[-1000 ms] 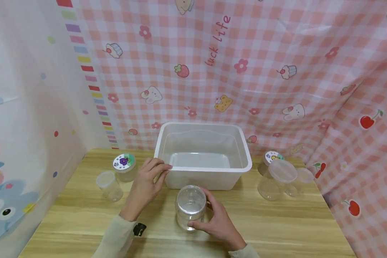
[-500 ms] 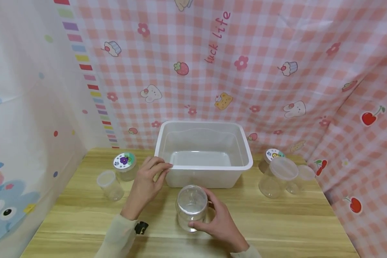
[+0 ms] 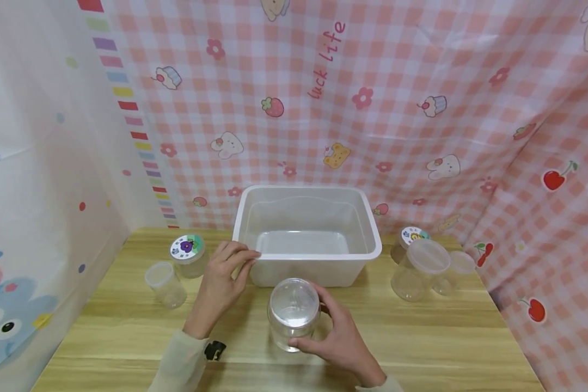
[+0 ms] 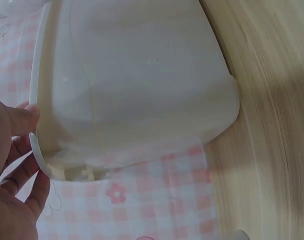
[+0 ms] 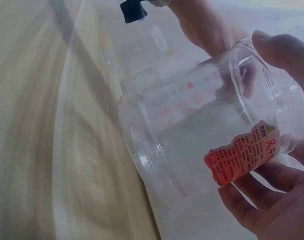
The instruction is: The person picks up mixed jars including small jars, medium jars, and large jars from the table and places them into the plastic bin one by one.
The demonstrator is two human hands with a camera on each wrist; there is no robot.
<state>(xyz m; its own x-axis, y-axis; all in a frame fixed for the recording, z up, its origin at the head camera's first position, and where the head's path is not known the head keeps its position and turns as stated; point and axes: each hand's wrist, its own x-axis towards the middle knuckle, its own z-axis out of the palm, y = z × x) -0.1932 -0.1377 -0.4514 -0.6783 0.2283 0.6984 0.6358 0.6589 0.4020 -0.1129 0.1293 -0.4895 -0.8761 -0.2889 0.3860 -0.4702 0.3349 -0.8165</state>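
My right hand (image 3: 340, 337) grips a clear jar (image 3: 294, 307) in front of the bin, thumb on the near side and fingers round the far right side. In the right wrist view, a torn red-and-white label (image 5: 244, 155) clings to the jar's wall beside the fingertips (image 5: 239, 202). With my left hand (image 3: 222, 277) I pinch the front-left rim of a white plastic bin (image 3: 308, 272). The left wrist view has the thumb (image 4: 27, 120) on that rim, the other fingers curled beneath it. Inside the bin, the bare floor shows.
On the left stand a jar with a flower-printed lid (image 3: 188, 250) and a clear lidded container (image 3: 166, 286). On the right are another printed-lid jar (image 3: 406, 242), a large lidded container (image 3: 418, 272) and a smaller one (image 3: 451, 272). Checked cloth (image 3: 294, 141) hangs behind the table.
In the head view the jar's upper end looks slightly larger and a little farther right, my right hand moving with it. My left hand stays on the bin's rim.
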